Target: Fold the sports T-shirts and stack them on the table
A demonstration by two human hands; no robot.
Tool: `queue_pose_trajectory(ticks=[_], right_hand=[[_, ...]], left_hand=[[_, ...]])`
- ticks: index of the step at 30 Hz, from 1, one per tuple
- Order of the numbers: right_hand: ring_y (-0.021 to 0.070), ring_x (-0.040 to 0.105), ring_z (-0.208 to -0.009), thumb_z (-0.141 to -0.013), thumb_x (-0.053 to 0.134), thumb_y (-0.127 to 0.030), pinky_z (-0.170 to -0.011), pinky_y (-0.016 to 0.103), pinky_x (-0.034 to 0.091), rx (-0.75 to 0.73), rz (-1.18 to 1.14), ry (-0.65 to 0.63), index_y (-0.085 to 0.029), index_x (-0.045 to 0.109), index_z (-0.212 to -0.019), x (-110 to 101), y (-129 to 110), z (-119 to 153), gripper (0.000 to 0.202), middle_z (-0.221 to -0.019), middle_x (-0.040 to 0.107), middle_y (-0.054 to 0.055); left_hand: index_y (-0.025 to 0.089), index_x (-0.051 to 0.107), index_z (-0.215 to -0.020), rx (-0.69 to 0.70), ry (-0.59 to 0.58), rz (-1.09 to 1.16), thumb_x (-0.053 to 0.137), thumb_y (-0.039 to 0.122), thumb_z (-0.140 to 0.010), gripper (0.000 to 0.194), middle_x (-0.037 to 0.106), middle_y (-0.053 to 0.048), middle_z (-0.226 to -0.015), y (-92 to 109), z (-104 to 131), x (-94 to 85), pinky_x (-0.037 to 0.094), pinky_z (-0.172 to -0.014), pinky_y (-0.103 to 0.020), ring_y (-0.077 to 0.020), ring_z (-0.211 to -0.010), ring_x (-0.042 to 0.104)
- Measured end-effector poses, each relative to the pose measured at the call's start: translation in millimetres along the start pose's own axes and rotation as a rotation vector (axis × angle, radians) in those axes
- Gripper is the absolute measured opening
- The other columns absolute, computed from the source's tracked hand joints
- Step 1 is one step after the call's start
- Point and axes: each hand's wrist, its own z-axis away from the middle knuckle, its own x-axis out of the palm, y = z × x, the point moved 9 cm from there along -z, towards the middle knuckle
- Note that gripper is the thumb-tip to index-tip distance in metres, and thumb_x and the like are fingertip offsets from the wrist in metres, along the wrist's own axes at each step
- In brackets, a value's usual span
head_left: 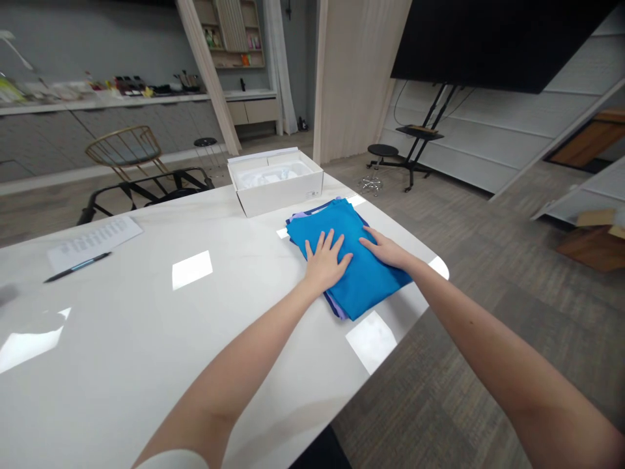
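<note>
A bright blue folded cloth (362,279) lies on top of a small stack near the right end of the white table. Below it, edges of a lavender cloth (338,309) and a dark navy one stick out. My left hand (324,262) rests on the blue cloth's left part, palm down with fingers spread. At the cloth's right edge lies my right hand (385,250), its fingers stretched onto the fabric and its thumb apart. Neither hand grips anything. How many pieces are in the stack I cannot tell.
Behind the stack stands an open white box (283,194) with clear plastic inside. A printed sheet (100,241) and a pen (78,267) lie at the left of the white table (195,345). Chairs stand past the far edge; a black stool (383,151) is beyond the right corner.
</note>
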Motion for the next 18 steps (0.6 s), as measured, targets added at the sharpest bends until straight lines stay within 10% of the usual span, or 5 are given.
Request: queue_pose_trajectory(ticks=[6, 11, 18], right_hand=[[0.034, 0.041, -0.148, -0.093, 0.051, -0.071, -0.124, 0.047, 0.03, 0.215, -0.109, 0.06, -0.02, 0.045, -0.157, -6.4, 22.2, 18.5, 0.083, -0.163, 0.04, 0.012], [0.0304, 0.055, -0.137, -0.091, 0.06, -0.066, -0.117, 0.049, 0.043, 0.262, -0.362, -0.053, -0.03, 0.043, -0.158, 7.6, 29.7, 20.8, 0.078, -0.156, 0.051, 0.006], [0.0323, 0.068, -0.119, -0.085, 0.072, -0.058, -0.105, 0.051, 0.055, 0.308, -0.42, -0.142, -0.027, 0.059, -0.145, 24.5, 11.6, 43.6, 0.069, -0.137, 0.068, 0.009]], left_hand=[[0.023, 0.028, -0.16, -0.433, 0.297, 0.482, 0.069, 0.043, -0.088, 0.086, 0.006, -0.014, -0.173, -26.0, 53.6, 5.3, 0.022, -0.128, -0.045, -0.0299, -0.159, 0.014], [0.019, 0.025, -0.158, -0.738, 0.405, 0.788, 0.075, 0.034, -0.082, 0.093, 0.035, -0.019, -0.162, -38.2, 65.6, 19.6, 0.036, -0.122, -0.039, -0.0279, -0.149, 0.041], [0.023, 0.034, -0.153, -0.716, 0.242, 0.833, 0.074, 0.031, -0.077, 0.087, 0.066, -0.012, -0.138, -56.9, 73.7, 6.6, 0.052, -0.104, -0.041, -0.0294, -0.12, 0.066]])
